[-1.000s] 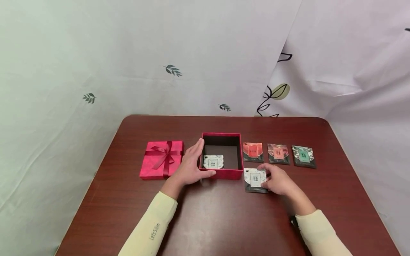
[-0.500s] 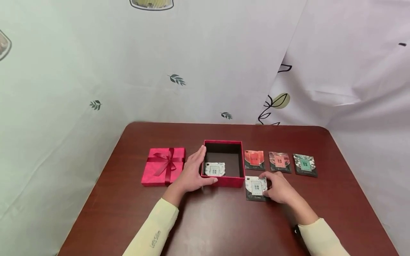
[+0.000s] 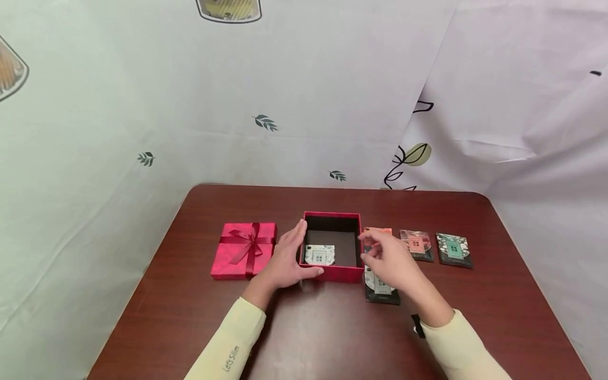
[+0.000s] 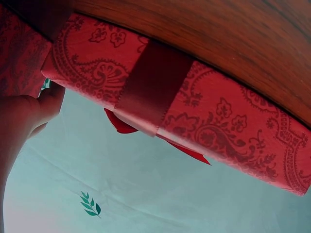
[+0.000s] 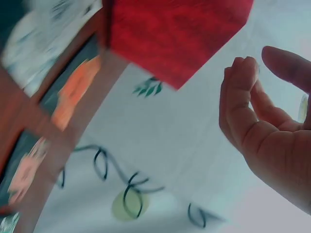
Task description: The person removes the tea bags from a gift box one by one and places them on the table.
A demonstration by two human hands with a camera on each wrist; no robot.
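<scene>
Roughly mid-table, the open red box (image 3: pixel 342 274); inside it, toward 7 o'clock, one pale packet (image 3: pixel 320 255) lying flat. Left hand (image 3: pixel 287 261) at the box's 8 o'clock, fingers extended along the side wall, thumb at the front; touching, not clenched. Right hand (image 3: pixel 391 258) above the 3 o'clock rim, fingers loosely bent, thumb apart in the wrist view; grasping nothing. Contact with the rim: cannot tell. Under that hand, toward 4 o'clock, a white-and-dark packet (image 3: pixel 381 291), partly covered. Orange packet (image 3: pixel 380 230) at 3 o'clock, mostly hidden; farther along, pink packet (image 3: pixel 416 244), then green packet (image 3: pixel 454 249). Bow-tied lid (image 3: pixel 243 252) at 9 o'clock. All on a reddish-brown table (image 3: pixel 304 332).
</scene>
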